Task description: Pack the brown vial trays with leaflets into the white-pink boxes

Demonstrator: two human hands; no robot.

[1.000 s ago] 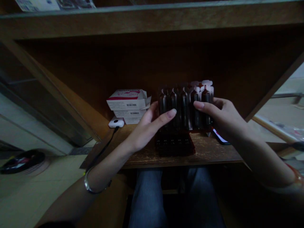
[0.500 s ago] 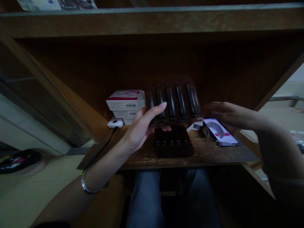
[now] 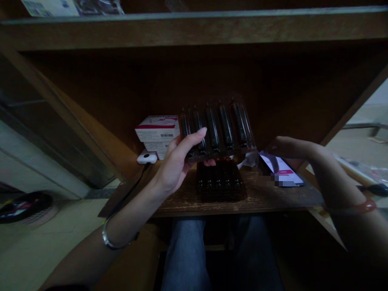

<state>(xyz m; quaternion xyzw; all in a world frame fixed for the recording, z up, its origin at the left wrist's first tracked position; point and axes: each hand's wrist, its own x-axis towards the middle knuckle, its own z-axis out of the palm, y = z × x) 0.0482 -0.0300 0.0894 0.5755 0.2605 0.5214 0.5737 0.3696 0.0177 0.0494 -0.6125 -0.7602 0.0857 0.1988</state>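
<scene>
My left hand [image 3: 176, 163] is closed on the left end of a clear plastic tray of ampoules [image 3: 222, 129], its thumb across the front. Several dark ampoules stand side by side in it, tilted slightly. Below, a stack of similar dark ampoule trays [image 3: 221, 184] lies on the wooden desk. Over the upper end of a lit phone [image 3: 285, 169] is my right hand [image 3: 280, 147]. Shadow and blur hide its fingers, so its grip is unclear. A crumpled clear-white wrapper [image 3: 250, 159] lies between the held tray and the phone.
White and pink boxes [image 3: 157, 131] are piled at the back left, beside a small white device [image 3: 147, 157] with a black cable. A shelf board [image 3: 194, 30] spans above. A basket [image 3: 33, 208] stands on the floor at left.
The held ampoule tray has shifted slightly left and up with my left hand. My right hand has changed its angle, wrist bent more and fingers lower near the phone.
</scene>
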